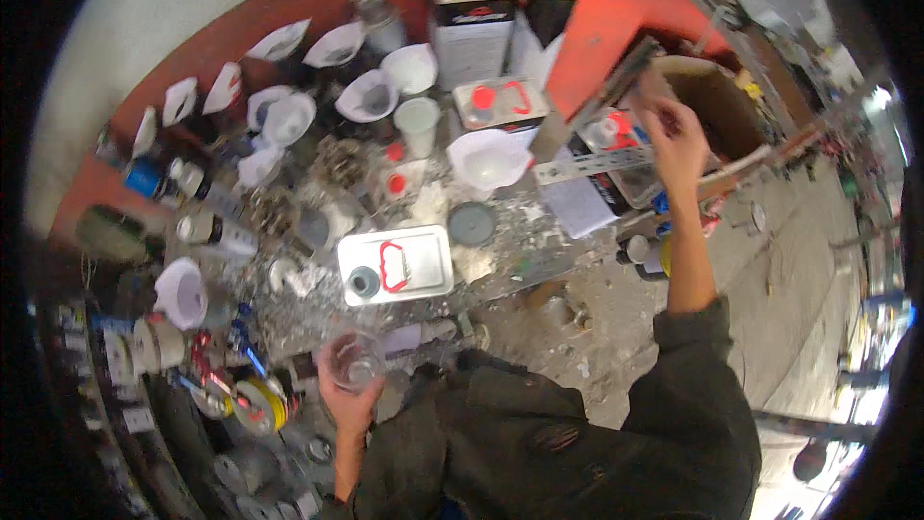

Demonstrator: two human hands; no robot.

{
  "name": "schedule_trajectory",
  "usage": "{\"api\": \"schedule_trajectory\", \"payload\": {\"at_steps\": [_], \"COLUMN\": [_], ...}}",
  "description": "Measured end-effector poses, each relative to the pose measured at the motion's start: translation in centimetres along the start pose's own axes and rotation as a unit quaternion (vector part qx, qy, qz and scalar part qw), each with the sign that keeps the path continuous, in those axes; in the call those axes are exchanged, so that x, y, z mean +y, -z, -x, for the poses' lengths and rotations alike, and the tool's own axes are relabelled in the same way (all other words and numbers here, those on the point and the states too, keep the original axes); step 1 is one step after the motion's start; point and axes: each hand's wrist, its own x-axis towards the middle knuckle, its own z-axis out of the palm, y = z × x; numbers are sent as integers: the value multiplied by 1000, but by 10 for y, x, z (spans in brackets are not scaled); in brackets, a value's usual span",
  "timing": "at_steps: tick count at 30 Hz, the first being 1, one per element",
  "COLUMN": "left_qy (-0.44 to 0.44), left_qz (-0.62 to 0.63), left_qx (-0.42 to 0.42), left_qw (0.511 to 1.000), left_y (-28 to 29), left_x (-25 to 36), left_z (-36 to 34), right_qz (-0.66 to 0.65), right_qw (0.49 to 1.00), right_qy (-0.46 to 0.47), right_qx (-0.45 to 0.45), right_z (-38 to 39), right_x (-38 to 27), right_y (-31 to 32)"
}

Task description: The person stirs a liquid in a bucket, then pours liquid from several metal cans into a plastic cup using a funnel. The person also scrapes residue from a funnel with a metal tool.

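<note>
Over the cluttered workbench (539, 260), my left hand (348, 395) gripped a clear, seemingly empty cup (356, 361); my right hand (674, 140), far away, pinched a thin stick (616, 87).

The floor (539, 327) is dusty and strewn with debris. A flat white rectangular can (396, 265) lies near its middle, a round grey lid (472, 223) just beside it, white paper cones (289, 116) and tins (472, 29) along the red wall.

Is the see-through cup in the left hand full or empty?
Empty, it seems: the clear cup in the left hand shows no liquid.
</note>
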Motion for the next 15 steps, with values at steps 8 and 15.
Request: {"api": "schedule_trajectory", "payload": {"at_steps": [8, 15], "left_qy": [13, -26], "left_qz": [58, 35], "left_qx": [87, 159], "left_qw": [994, 986], "left_y": [19, 49], "left_x": [10, 5], "left_z": [4, 37], "right_qz": [-193, -386], "right_qw": [860, 803], "right_qy": [47, -5], "right_qx": [-470, -454], "right_z": [200, 240], "right_x": [-65, -95], "right_y": [-88, -167]}}
